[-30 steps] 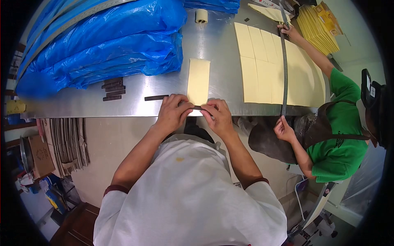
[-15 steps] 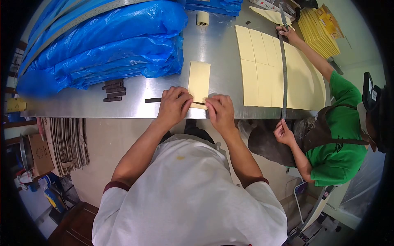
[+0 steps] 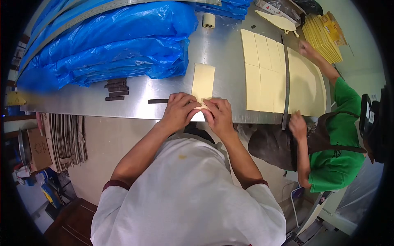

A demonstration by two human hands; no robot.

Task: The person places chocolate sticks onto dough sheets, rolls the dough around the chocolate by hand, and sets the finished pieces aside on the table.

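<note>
A rectangular pale dough strip [image 3: 203, 80] lies lengthwise on the steel table, its near end at the table edge. My left hand [image 3: 179, 110] and my right hand [image 3: 219, 111] meet over that end, fingertips and thumbs pinching the folded dough from both sides. Just left of my left hand rests a dark brown stick [image 3: 157, 101], probably chocolate, its right end hidden by the fingers. Farther left, several similar dark sticks [image 3: 117, 89] are piled together. What the fold encloses is covered by dough and fingers.
Bulky blue plastic-wrapped stacks [image 3: 123, 45] fill the back left, with a metal ruler on top. A small roll [image 3: 208, 20] stands behind the strip. On the right, a co-worker in green [image 3: 340, 135] is beside a cut dough sheet [image 3: 258, 88] with a long dark straightedge [image 3: 287, 78] across it.
The dark stick visible between my hands is now covered, and my fingers have drawn closer together over the dough's near end. The co-worker's hands have left the straightedge; the cutting tool is gone from view.
</note>
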